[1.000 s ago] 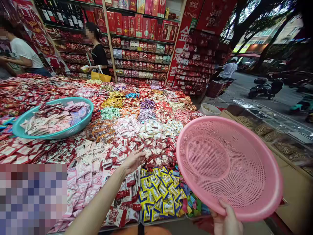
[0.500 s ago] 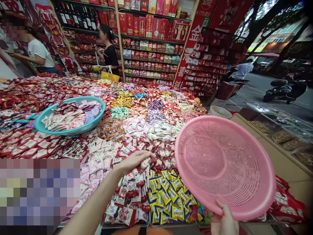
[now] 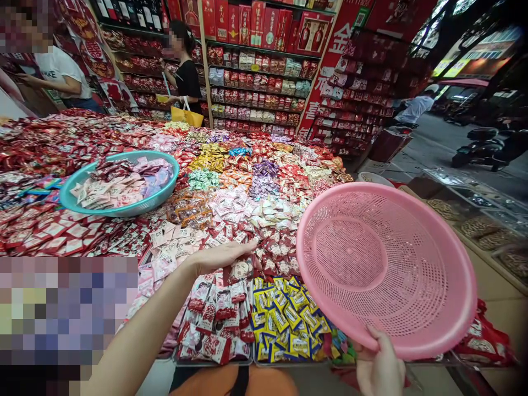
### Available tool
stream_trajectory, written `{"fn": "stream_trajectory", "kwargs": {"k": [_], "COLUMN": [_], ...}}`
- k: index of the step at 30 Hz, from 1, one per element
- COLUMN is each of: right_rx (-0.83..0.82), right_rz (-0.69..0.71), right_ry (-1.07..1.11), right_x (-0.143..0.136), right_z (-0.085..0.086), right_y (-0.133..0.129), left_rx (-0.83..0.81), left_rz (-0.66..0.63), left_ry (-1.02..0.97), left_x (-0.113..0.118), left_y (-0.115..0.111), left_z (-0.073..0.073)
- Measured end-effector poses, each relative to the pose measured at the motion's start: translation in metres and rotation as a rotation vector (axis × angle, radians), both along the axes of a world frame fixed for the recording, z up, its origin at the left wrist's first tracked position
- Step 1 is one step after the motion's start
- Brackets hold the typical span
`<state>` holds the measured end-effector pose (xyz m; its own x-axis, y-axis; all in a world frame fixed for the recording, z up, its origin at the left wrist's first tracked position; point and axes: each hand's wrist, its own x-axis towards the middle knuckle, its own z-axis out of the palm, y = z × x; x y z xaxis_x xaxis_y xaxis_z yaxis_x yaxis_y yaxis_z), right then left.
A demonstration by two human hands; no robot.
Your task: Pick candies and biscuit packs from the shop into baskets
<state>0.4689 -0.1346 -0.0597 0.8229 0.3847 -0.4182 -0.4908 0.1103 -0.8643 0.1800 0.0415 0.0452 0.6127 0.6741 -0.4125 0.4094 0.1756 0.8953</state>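
Fingers of the right hand [image 3: 381, 363] are closed on the near rim of the pink basket [image 3: 350, 256], likely light, stiff and best held there, right of the yellow sweets [image 3: 284, 322], while the left hand [image 3: 223, 257] stretches over a packet [image 3: 241, 269], its grip hidden.

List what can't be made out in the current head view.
All in the head view:
Left hand: underside hidden by its own back; contact with the packet below is unclear.
Right hand: part beneath the rim, hidden by the pink basket.
Lower left corner: masked by pixel blocks.
Scooter: details lost to dark and blur.
Yellow packets: small print too tiny.
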Motion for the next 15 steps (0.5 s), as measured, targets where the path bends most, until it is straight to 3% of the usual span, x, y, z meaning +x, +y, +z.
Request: {"fn": "stream_trajectory", "kwargs": {"k": [4,9,15], "right_rx": [0.004,-0.029,-0.037], "right_rz": [-0.036,-0.062,-0.083], "right_ry": [0.006,0.014,-0.007], "right_x": [0.005,0.011,0.017], "right_z": [-0.001,-0.002,-0.001], "right_y": [-0.007,-0.018,-0.02], "left_rx": [-0.03,-0.09,-0.097], "left_rz": [0.014,-0.104,-0.151], "left_ry": [0.056,0.073,0.069], "left_x": [0.008,0.02,0.026], "left_y": [-0.003,-0.004,-0.005], "left_z": [-0.001,-0.002,0.0]}}
